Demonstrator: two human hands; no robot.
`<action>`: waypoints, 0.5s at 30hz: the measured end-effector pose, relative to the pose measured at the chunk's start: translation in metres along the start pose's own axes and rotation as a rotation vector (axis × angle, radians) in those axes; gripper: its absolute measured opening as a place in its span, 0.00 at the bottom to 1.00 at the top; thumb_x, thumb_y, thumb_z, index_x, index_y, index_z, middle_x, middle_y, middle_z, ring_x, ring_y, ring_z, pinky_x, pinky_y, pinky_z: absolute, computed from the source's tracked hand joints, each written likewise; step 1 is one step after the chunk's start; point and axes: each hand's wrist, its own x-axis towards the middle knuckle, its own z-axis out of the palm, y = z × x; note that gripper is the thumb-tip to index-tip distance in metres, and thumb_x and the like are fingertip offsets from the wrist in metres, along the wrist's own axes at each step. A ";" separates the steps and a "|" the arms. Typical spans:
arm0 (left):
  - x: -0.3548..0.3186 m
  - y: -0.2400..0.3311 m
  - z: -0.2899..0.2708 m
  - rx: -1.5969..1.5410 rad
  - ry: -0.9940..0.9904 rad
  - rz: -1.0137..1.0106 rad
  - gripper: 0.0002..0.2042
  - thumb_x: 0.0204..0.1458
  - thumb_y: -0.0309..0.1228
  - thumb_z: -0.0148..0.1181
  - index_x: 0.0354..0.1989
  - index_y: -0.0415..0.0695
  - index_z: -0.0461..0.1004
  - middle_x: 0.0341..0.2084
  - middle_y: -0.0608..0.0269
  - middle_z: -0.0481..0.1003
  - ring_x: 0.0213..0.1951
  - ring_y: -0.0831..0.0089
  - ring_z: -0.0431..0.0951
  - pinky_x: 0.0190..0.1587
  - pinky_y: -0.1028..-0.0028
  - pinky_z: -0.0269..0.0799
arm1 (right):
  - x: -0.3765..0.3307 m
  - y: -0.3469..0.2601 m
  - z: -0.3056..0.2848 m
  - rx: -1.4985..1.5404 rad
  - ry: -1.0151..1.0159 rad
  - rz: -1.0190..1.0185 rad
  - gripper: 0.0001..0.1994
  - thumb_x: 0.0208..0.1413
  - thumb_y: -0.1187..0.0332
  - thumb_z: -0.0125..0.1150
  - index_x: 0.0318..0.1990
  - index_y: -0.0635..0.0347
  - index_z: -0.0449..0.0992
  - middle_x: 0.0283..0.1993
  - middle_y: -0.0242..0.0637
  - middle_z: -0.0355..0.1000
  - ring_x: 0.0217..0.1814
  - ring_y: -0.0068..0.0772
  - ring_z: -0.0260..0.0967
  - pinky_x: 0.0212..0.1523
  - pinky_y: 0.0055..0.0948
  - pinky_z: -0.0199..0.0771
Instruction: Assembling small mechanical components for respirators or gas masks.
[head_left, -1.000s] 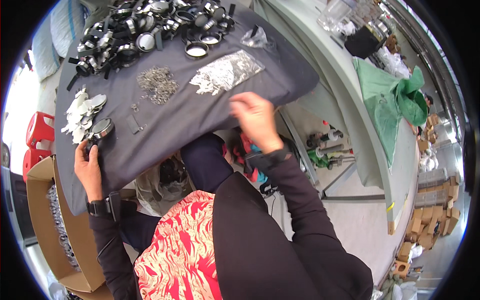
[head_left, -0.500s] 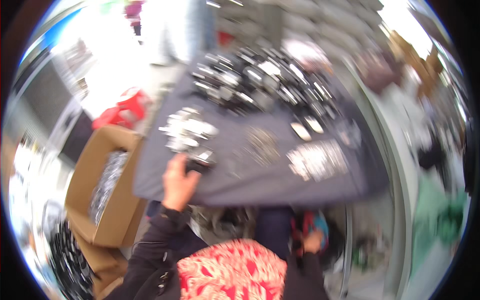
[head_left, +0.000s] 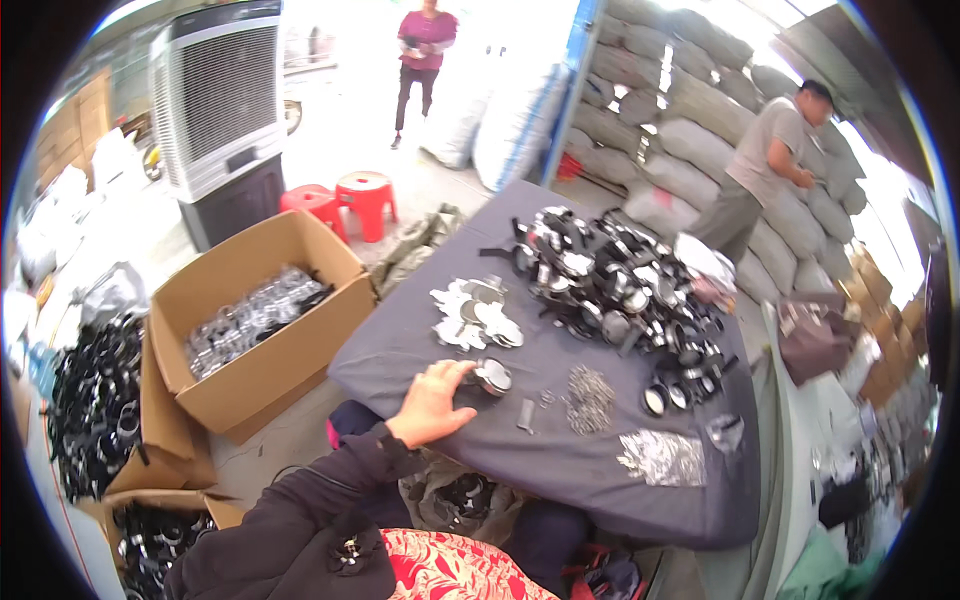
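1. The left hand rests on the near edge of the worktop, which is draped in a dark grey cloth. Its fingers are spread and only lightly curled, touching a small round metal-rimmed piece without closing on it. That piece lies near the edge, so a careless sweep of the hand could, I judge, push it off towards the floor.
2. The right hand is out of view, somewhere below the worktop or behind the body, so I cannot tell whether it is open or holds anything.
3. Just beyond the round piece lie a small flat metal part, a heap of tiny metal bits and a clear bag of silvery parts. A tug on the loose cloth could scatter the heap.
4. The white cut-out shapes are light; the big air cooler could blow them about if it is running.
5. The pile of black straps and round pieces is too tangled to make out single items.
6. The open cardboard box holds shiny parts too small to identify, and the picture's rim bends the far edges.
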 end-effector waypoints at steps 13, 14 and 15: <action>0.011 0.007 -0.036 -0.100 0.078 -0.030 0.30 0.37 0.27 0.58 0.54 0.44 0.60 0.50 0.59 0.63 0.51 0.66 0.63 0.49 0.66 0.59 | -0.125 -0.126 -0.147 0.247 -0.013 -0.117 0.16 0.36 0.79 0.40 0.35 0.71 0.71 0.32 0.31 0.71 0.31 0.19 0.64 0.35 0.15 0.62; 0.010 0.015 -0.035 -0.113 0.105 0.037 0.29 0.38 0.27 0.58 0.54 0.43 0.61 0.49 0.59 0.63 0.51 0.66 0.63 0.49 0.67 0.59 | -0.128 -0.136 -0.144 0.248 -0.007 -0.124 0.16 0.36 0.79 0.40 0.35 0.71 0.71 0.32 0.31 0.71 0.31 0.19 0.64 0.35 0.15 0.62; 0.010 0.025 -0.032 -0.126 0.135 0.105 0.27 0.39 0.26 0.57 0.53 0.43 0.61 0.49 0.58 0.63 0.52 0.66 0.63 0.49 0.67 0.59 | -0.132 -0.151 -0.138 0.307 0.025 -0.148 0.16 0.36 0.80 0.40 0.34 0.70 0.71 0.31 0.31 0.70 0.30 0.19 0.63 0.34 0.15 0.61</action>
